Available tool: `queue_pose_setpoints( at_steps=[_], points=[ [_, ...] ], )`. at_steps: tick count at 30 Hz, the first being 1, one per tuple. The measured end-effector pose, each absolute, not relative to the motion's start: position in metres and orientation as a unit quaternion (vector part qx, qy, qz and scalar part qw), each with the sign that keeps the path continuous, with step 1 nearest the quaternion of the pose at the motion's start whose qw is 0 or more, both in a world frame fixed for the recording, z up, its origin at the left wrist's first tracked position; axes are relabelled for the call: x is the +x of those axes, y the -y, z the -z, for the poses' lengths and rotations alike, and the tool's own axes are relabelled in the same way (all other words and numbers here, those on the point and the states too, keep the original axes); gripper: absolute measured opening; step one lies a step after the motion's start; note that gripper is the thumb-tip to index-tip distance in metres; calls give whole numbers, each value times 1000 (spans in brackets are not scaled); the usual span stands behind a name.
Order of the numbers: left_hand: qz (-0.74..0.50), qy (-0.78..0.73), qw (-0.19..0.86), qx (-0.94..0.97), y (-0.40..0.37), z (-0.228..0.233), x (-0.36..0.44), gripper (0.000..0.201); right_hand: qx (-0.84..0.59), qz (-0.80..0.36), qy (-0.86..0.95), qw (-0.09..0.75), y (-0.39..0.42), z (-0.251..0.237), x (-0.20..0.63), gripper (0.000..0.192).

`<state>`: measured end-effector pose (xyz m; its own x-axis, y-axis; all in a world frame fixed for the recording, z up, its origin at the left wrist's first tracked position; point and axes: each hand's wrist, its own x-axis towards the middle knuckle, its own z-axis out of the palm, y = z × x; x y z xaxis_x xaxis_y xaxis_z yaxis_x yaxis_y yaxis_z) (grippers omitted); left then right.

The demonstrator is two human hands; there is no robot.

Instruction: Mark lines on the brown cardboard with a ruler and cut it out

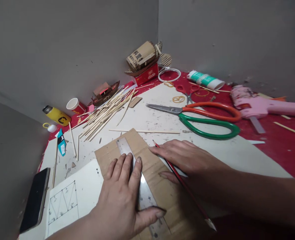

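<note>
My left hand (123,196) lies flat with its fingers spread, pressing a metal ruler (145,190) onto a piece of brown cardboard (107,150). The ruler runs lengthwise along the board, partly covered by my fingers. Across the board's right side, my right hand (187,156) has a red-and-black pencil (176,172) between thumb and forefinger. The pencil slants down to the lower right, its pale end beyond my wrist. Something white with a straight edge shows beneath my right palm, mostly hidden. Left of the cardboard is a paper with a zigzag line drawing (64,203).
Thin wooden sticks (104,115) are heaped behind the cardboard. Large scissors (202,116) and a pink glue gun (257,103) lie at right. Boat models (143,58) stand at the back, with a paper cup (76,106) and yellow bottle (57,115). A phone (35,200) lies left.
</note>
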<state>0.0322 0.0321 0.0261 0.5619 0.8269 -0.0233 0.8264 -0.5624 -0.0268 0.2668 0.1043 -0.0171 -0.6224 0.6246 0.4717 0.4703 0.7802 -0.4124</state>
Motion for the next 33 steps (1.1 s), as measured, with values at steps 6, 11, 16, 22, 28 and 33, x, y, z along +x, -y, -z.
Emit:
queue_pose_setpoints(
  at_steps=[6, 11, 16, 22, 28, 33],
  points=[
    [3, 472, 12, -881, -34, -25, 31, 103, -314, -123, 887, 316, -105, 25, 266, 47],
    [12, 476, 7, -880, -36, -25, 32, 107, -303, -110, 894, 311, -105, 16, 267, 43],
    [9, 484, 3, -875, -39, -26, 34, 110, -299, -116, 894, 313, -105, 20, 268, 47],
    [0, 489, 8, -872, -39, -27, 34, 110, -307, -132, 889, 313, -105, 22, 269, 45],
    [2, 498, 9, -867, -40, -29, 37, 111, -305, -123, 895, 301, -107, 17, 268, 42],
    [15, 490, 5, -871, -41, -26, 35, 111, -309, -118, 895, 298, -107, 21, 271, 43]
  ],
)
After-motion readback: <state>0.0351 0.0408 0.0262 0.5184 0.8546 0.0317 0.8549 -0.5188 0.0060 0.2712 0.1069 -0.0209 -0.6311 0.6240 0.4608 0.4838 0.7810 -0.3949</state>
